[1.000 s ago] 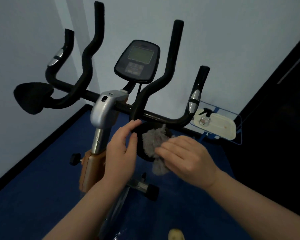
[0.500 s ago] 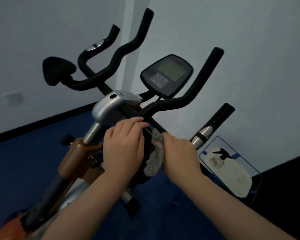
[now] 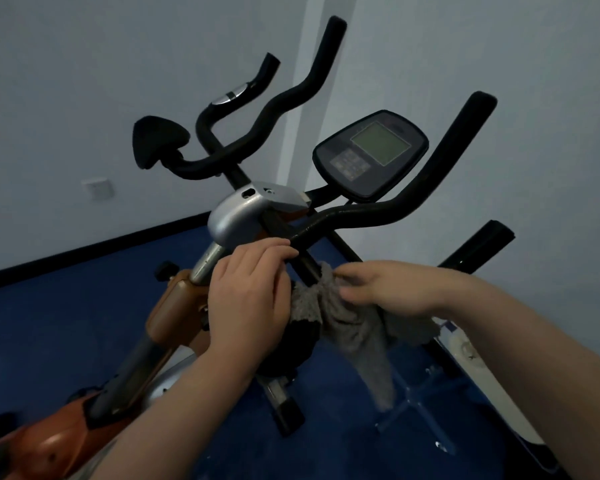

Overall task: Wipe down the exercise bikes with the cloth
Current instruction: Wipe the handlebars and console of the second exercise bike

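Observation:
An exercise bike [image 3: 238, 216] with black foam handlebars, a silver stem cap and an orange frame fills the middle of the view. Its console [image 3: 369, 154] sits tilted at upper right. My left hand [image 3: 250, 299] wraps around a black arm pad [image 3: 290, 351] under the handlebar junction. My right hand [image 3: 392, 289] pinches a grey fluffy cloth [image 3: 347, 323] against the bar beside that pad. Part of the cloth hangs down loose below my hand.
The second arm pad [image 3: 158, 140] sticks out at upper left. A white tray on a blue wire stand [image 3: 420, 407] sits low at the right, mostly hidden by my forearm. Blue carpet [image 3: 66, 327] covers the floor. Pale walls meet in a corner behind the bike.
My view has swung left and tilted, so the bike leans more. My right hand has slid right along the bar, and the cloth now hangs longer beneath it. My left hand stays on the pad.

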The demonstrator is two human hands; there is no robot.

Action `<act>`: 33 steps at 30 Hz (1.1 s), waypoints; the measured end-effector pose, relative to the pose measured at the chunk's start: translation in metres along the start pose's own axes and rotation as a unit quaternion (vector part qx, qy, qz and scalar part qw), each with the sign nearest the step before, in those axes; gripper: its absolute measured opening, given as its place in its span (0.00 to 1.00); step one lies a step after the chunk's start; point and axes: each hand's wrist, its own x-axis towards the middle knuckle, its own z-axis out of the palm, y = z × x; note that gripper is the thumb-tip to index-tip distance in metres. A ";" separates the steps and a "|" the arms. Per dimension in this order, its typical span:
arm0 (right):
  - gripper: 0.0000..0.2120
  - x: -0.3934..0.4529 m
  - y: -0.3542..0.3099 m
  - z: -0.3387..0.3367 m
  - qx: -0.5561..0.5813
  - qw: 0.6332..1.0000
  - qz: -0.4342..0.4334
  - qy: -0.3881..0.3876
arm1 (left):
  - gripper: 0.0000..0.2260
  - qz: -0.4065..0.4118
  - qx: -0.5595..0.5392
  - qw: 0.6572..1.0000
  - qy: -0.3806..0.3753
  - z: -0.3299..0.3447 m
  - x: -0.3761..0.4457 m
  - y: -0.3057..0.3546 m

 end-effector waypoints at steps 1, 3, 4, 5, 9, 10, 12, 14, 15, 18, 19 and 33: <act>0.16 0.007 -0.005 0.005 0.009 0.999 0.020 0.027 | 0.11 -0.001 -0.002 1.000 0.000 0.000 0.000 0.000; 0.15 0.026 -0.020 0.023 -0.106 0.991 0.029 0.077 | 0.11 -0.005 -0.009 1.000 -0.004 0.000 -0.001 -0.001; 0.13 0.035 -0.025 0.035 -0.154 0.981 0.030 0.113 | 0.12 -0.007 -0.010 1.000 -0.006 0.000 0.000 -0.001; 0.12 0.043 -0.027 0.045 -0.170 0.972 0.031 0.160 | 0.12 -0.008 -0.010 1.000 -0.007 0.001 0.000 -0.001; 0.20 0.057 -0.024 0.038 0.029 0.981 0.040 0.188 | 0.12 0.008 -0.007 1.000 -0.014 0.000 0.000 -0.001; 0.22 0.055 -0.023 0.035 0.076 0.982 0.033 0.173 | 0.12 0.013 -0.007 1.000 -0.021 0.000 0.000 -0.002; 0.22 0.046 -0.021 0.038 0.031 0.985 0.013 0.168 | 0.13 0.025 -0.011 0.999 -0.029 -0.001 0.000 -0.002; 0.18 0.030 -0.012 0.054 -0.141 0.963 0.002 0.228 | 0.13 0.040 -0.022 0.998 -0.031 -0.001 0.002 -0.003; 0.18 0.021 -0.010 0.061 -0.211 0.941 0.007 0.266 | 0.14 0.049 -0.027 0.998 -0.035 -0.001 0.002 -0.004; 0.12 0.020 -0.010 0.062 -0.225 0.930 0.019 0.289 | 0.16 0.069 -0.044 0.996 -0.046 0.000 0.001 -0.005; 0.07 0.027 -0.015 0.057 -0.199 0.937 0.020 0.287 | 0.16 0.073 -0.051 0.995 -0.047 0.000 0.001 -0.006; 0.20 -0.019 0.031 0.063 -0.370 0.815 -0.135 0.425 | 0.11 0.037 -0.031 0.985 -0.164 -0.002 0.022 0.031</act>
